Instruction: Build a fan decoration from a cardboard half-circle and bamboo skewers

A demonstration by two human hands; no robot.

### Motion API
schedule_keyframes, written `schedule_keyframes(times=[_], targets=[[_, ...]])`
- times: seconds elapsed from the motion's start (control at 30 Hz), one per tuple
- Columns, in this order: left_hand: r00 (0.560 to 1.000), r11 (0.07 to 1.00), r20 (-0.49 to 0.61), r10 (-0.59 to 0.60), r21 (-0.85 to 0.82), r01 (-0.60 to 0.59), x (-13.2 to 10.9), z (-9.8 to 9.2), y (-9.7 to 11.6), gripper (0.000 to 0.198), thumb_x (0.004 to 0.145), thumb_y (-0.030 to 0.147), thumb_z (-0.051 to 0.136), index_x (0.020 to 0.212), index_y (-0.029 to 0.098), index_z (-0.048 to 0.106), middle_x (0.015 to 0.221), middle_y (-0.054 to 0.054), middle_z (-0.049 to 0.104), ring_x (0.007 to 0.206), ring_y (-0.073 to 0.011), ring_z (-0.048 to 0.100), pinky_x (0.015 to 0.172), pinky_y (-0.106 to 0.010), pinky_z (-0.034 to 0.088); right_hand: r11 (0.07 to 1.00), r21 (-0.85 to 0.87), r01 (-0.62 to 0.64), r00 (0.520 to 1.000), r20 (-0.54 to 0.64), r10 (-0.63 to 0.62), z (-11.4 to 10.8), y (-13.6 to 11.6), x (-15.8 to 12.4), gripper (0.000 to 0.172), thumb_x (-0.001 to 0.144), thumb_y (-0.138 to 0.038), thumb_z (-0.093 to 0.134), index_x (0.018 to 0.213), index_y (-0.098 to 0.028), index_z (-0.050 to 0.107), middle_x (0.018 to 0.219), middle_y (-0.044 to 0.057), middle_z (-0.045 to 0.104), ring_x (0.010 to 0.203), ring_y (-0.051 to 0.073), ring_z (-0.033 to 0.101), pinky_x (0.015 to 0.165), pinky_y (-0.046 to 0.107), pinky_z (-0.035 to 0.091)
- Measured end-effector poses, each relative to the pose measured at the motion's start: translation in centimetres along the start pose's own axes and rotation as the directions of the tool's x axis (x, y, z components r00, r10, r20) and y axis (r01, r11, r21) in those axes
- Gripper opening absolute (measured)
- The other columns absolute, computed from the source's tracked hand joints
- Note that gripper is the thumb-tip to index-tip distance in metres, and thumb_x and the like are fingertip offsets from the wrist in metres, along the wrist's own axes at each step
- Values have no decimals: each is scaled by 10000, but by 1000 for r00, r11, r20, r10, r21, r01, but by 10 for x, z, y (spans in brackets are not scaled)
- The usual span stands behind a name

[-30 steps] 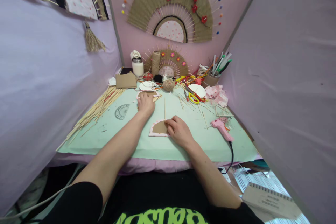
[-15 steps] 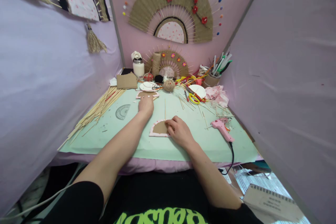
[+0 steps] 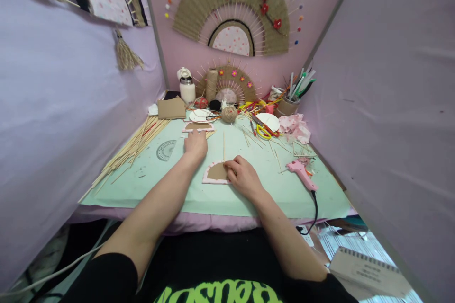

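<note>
Near the front of the table lies a cardboard half circle [image 3: 217,172] with a pink-and-white cloth edge. A thin bamboo stick [image 3: 223,147] stands out from its curved side, pointing away from me. My right hand [image 3: 243,176] rests over the right part of this piece, thumb and fingers pinched at the stick's lower end. Farther off, my left hand [image 3: 196,144] is at the straight edge of a second cloth-edged half circle [image 3: 198,126], its fingers bent down to the table. A few short sticks [image 3: 211,134] show beside them; the fingertips are hidden.
Long bamboo sticks [image 3: 130,154] and a protractor [image 3: 166,150] lie left. A pink glue gun [image 3: 301,173] with a black cord is at right. Scissors [image 3: 263,131], twine ball [image 3: 229,114], a bottle [image 3: 187,90] and cardboard [image 3: 171,108] stand or lie at the back.
My left hand has drawn back slightly towards me from the far half circle. My right hand keeps its place on the near piece.
</note>
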State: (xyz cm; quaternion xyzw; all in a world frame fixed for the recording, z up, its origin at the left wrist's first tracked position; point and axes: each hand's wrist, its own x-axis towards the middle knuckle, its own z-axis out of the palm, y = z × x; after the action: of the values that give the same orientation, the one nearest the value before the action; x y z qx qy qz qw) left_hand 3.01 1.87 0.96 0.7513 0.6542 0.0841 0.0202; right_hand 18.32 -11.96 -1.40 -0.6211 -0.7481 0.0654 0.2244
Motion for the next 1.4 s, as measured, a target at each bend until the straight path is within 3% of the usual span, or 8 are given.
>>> schedule_keyframes(times=[0.17,0.33,0.57,1.0,1.27,1.4], targets=[[974,967,-111,198,-138,-212,1,6,5,307,891,233,491,1151,175,644,1210,-157,608,1174,-315,520,968,-436,423,1000,-1,8,1000,-18,-8,1,0,0,274,916,-168,467,1047,-212,704,917,60,568,854,175,543,761,266,392],[937,872,-80,340,-347,-346,-1,14,17,261,890,190,479,1058,166,678,1075,-102,701,1053,-235,608,952,-350,448,1000,-24,5,1000,-15,-5,1,0,0,263,909,-166,471,1053,-213,686,924,59,571,844,175,542,750,262,384],[934,806,-61,353,-486,-337,-6,20,20,307,885,169,474,1128,169,662,1071,-87,728,1001,-218,648,914,-331,480,1000,-2,-12,999,-32,12,0,0,0,283,899,-153,465,1116,-213,636,938,56,573,853,187,544,742,274,376],[936,809,-17,351,-497,-313,-7,22,25,311,879,165,463,1100,200,680,1066,-62,732,1005,-204,646,927,-314,472,1000,25,0,999,-36,0,1,0,-1,250,899,-163,464,1024,-217,674,902,51,557,831,182,538,744,276,386],[946,822,-11,323,-492,-286,-7,24,25,274,889,200,480,1100,198,656,932,-51,736,907,-195,654,855,-300,480,994,83,66,969,-244,-44,5,5,-4,242,887,-169,463,926,-189,701,884,69,575,840,195,524,770,310,410],[945,823,-21,326,-485,-295,-7,24,25,267,883,194,482,1081,193,661,943,-57,734,910,-199,655,849,-300,481,996,41,76,975,-212,-66,5,4,-3,251,887,-166,468,970,-189,704,909,76,596,862,205,508,789,329,397]])
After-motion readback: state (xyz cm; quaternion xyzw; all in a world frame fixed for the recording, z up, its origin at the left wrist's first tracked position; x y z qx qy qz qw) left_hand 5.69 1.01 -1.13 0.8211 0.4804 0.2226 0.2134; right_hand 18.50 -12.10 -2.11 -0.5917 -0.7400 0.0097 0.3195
